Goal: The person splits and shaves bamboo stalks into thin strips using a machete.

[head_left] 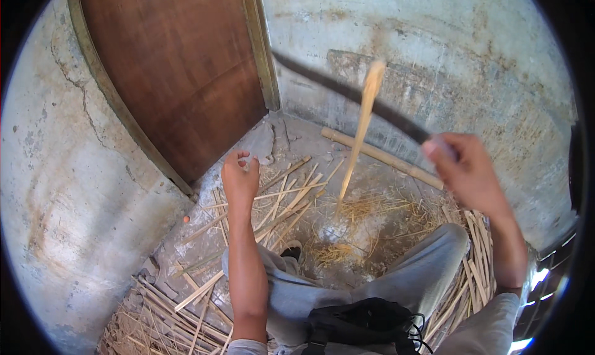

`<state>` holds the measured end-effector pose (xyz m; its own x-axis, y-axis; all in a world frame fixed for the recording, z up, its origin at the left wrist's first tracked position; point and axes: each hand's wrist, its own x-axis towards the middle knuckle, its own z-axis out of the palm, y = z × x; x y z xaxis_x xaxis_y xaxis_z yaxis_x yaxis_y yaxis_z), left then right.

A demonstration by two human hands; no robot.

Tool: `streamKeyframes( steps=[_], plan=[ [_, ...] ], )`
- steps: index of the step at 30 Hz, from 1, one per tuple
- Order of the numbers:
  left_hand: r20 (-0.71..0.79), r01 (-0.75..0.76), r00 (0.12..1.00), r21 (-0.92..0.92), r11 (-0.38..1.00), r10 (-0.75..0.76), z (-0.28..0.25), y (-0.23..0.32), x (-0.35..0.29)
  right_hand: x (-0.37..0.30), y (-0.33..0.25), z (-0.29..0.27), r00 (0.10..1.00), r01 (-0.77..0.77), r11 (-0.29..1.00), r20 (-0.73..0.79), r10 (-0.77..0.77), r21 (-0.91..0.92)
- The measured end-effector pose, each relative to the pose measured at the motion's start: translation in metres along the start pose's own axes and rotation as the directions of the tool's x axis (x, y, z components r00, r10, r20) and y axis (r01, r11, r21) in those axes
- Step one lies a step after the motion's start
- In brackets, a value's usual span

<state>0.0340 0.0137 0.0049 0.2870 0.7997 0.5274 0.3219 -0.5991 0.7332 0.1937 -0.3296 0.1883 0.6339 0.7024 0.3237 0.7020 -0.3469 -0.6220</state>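
My right hand is raised, closed round the handle of a machete. Its long dark blade slants up and left in front of the wall. A pale split bamboo stick crosses in front of the blade, blurred, its wider end up and its thin end down over the straw. No hand touches this stick; whether its lower end rests on the ground I cannot tell. Over the split bamboo strips on the left, my left hand has loosely curled fingers, a gap between thumb and fingertips, and nothing visible in it.
A bamboo pole lies along the foot of the stained wall. A brown door stands at the far left. More strips are heaped by my right leg. Straw shavings litter the floor; a black bag sits at my lap.
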Motion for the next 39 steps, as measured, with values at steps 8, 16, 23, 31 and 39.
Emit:
streamKeyframes(
  steps=[8,16,23,31,39],
  plan=[
    [0.019,-0.004,1.0,0.061,0.998,0.003,-0.006,-0.003,0.004,0.014,-0.038,-0.051,0.948,-0.09,0.996,-0.308,0.085,-0.002],
    [0.001,-0.027,1.0,0.025,0.999,0.027,0.005,0.004,0.009,-0.001,0.097,0.106,0.998,-0.01,0.991,0.066,0.019,-0.134],
    [0.019,0.013,1.0,0.021,1.0,-0.013,-0.004,-0.008,0.003,0.0,0.076,0.078,0.994,-0.087,0.996,0.066,0.086,0.015],
    [0.018,0.004,1.0,0.103,0.995,-0.006,-0.006,-0.006,0.004,0.007,-0.006,-0.014,0.955,-0.051,0.979,-0.276,0.106,0.197],
    [0.039,0.009,0.999,0.075,0.997,-0.012,-0.002,-0.002,0.005,0.023,-0.007,-0.006,0.967,-0.191,0.973,-0.148,0.209,0.125]
  ],
)
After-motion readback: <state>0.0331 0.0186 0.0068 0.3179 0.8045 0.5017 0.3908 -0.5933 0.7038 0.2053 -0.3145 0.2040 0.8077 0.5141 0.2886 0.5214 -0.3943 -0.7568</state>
